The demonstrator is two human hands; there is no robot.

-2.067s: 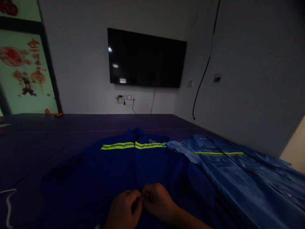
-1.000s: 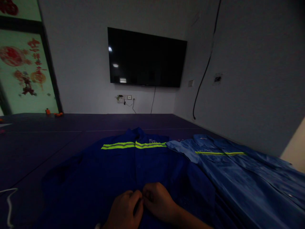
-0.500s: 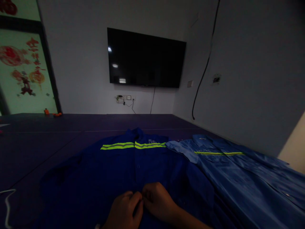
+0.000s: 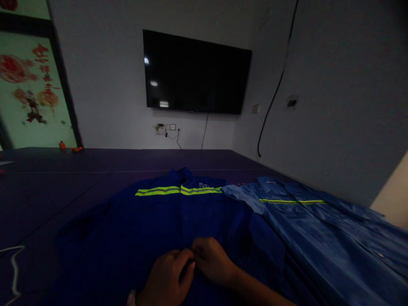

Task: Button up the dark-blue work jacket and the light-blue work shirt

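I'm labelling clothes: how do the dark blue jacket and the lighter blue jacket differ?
The dark blue jacket has a broad chest stripe; the lighter blue jacket has a narrow one. The left hand and right hand are at the dark jacket, not the lighter. Both lie spread out, striped yellow-green.

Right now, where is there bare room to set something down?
Bare purple surface shows between the white cable and the dark blue jacket, and behind its collar toward the wall. Crowded: right, under the paler jacket; front, around the left hand and right hand.
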